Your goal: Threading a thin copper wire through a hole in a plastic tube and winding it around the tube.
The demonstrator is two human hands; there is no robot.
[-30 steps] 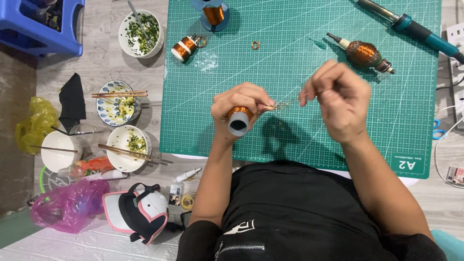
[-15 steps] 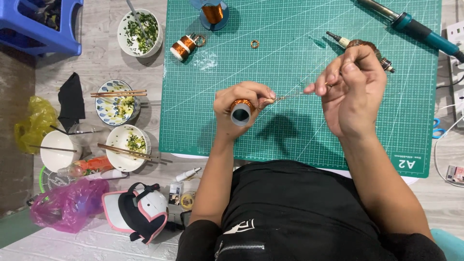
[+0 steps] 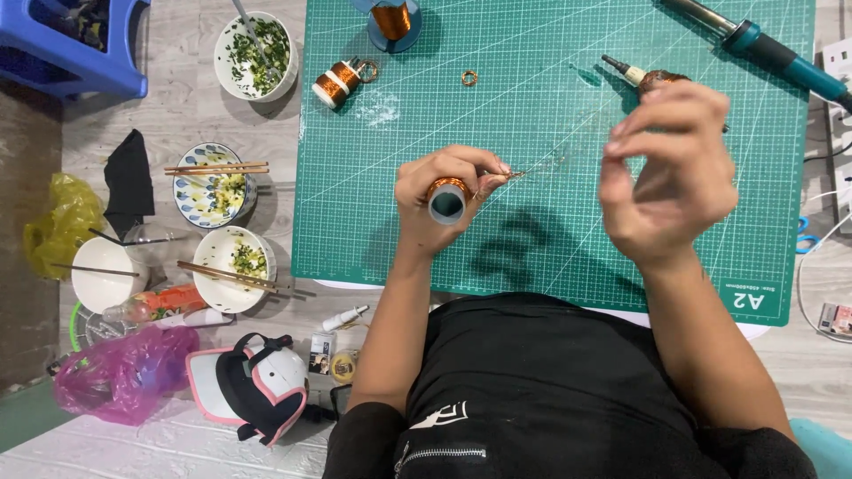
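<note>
Left hand [image 3: 448, 182] closed around copper wire spool [image 3: 446, 199], open end of spool facing camera, held above centre of green cutting mat [image 3: 550, 266]. Right hand [image 3: 667, 173] at 3 o'clock from spool, raised, fingertips pinched; thin wire barely visible between hands. Second spool [image 3: 336, 83] at 11 o'clock on mat. Soldering iron [image 3: 763, 49] at 1 o'clock. Bowls with chopsticks [image 3: 211, 184] at 9 o'clock, off mat.

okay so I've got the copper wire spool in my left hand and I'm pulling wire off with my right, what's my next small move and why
Probably bring the right hand down level with the spool so the wire runs straight. The left hand holds the spool above the green mat and pinches a small coil at its thumb, while the right hand is raised and pinched; the strand between them is thin and hard to follow.
</note>
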